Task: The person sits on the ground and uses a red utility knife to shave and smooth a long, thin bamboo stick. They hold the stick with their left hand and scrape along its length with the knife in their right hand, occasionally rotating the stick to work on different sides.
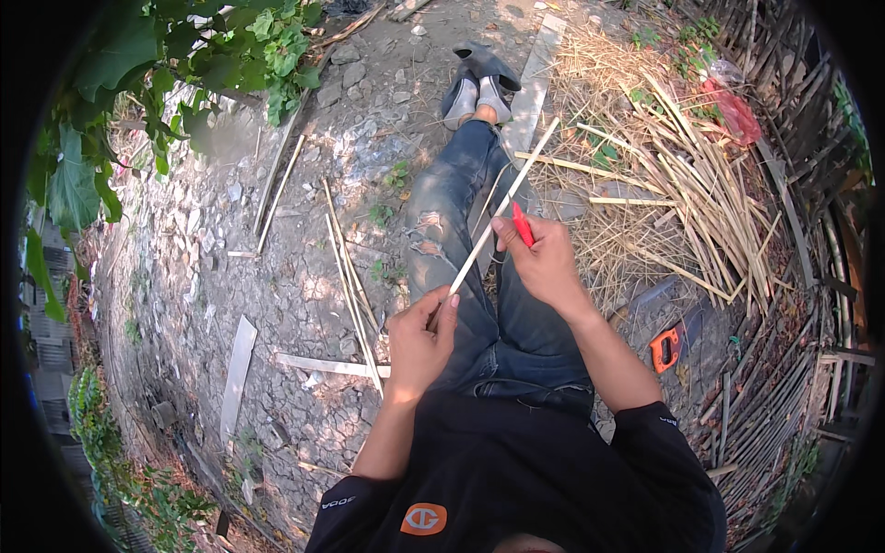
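My left hand (422,336) is closed round the near end of a thin, pale strip of split bamboo (479,247). The strip slants up and away to the right above my legs. My right hand (546,265) is closed on a small red tool (523,224) with a narrow tip; its exact kind does not show. The thumb and fingers of that hand are also at the strip, about midway along it. Its far end sticks out past the right hand, over my lower legs.
To the right lie straw and a heap of split bamboo strips (705,198). Nearer me are an orange-handled saw (665,350) and a blade (654,293). Flat boards (238,376) and loose strips (346,267) lie on the stony ground at left. Leafy plants hang at upper left.
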Tool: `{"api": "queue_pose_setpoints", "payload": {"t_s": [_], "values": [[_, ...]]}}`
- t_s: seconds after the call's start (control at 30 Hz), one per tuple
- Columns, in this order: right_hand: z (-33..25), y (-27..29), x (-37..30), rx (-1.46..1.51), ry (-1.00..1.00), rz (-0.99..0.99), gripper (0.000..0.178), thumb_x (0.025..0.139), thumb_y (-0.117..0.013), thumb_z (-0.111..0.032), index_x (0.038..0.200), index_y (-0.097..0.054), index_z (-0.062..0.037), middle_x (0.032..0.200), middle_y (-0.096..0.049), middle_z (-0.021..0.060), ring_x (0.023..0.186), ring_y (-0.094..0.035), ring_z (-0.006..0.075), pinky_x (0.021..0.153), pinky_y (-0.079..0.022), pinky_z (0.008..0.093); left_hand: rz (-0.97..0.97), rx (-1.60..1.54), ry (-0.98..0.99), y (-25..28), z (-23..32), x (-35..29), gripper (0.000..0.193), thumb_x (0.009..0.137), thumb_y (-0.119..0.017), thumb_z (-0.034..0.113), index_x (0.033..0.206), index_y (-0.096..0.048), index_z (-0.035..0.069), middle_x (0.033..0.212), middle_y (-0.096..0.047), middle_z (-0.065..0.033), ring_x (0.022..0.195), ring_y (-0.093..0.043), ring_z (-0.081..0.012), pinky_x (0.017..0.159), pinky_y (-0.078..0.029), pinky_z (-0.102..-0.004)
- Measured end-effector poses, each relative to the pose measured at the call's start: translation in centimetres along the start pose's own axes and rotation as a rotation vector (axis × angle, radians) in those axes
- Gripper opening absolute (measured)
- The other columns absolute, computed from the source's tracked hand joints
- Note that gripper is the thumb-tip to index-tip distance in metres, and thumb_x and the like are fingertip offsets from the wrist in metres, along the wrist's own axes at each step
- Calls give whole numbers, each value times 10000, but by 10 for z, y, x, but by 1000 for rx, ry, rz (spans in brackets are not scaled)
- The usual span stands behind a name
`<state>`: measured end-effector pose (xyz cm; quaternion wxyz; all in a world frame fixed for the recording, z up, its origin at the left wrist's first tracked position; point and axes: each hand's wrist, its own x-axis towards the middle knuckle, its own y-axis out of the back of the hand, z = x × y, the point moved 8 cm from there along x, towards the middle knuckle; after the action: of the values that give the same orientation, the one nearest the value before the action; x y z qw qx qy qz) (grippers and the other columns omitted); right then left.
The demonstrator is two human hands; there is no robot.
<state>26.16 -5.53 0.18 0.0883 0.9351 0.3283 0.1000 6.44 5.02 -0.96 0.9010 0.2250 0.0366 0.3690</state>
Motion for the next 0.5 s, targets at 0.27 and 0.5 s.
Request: {"api": "queue_pose_setpoints", "payload": {"t_s": [0.27,0.5], "values": [[5,89,24,-112,-19,410,421,1036,-683,-392,888,-716,1,587,-562,36,524,-527,151,526,-390,353,27,-37,96,20,-17,-5,222,1015,-719,133,1135,-756,-49,595,-457,33,555,-370,-31,490,-284,-264],[-35,-13,-31,-546,185,-195,467,999,-690,-471,878,-670,-21,578,-595,203,578,-633,455,548,-472,513,78,-29,53,15,-19,1,212,998,-741,117,1114,-766,-59,608,-504,-10,557,-388,-39,490,-297,-273]]}}
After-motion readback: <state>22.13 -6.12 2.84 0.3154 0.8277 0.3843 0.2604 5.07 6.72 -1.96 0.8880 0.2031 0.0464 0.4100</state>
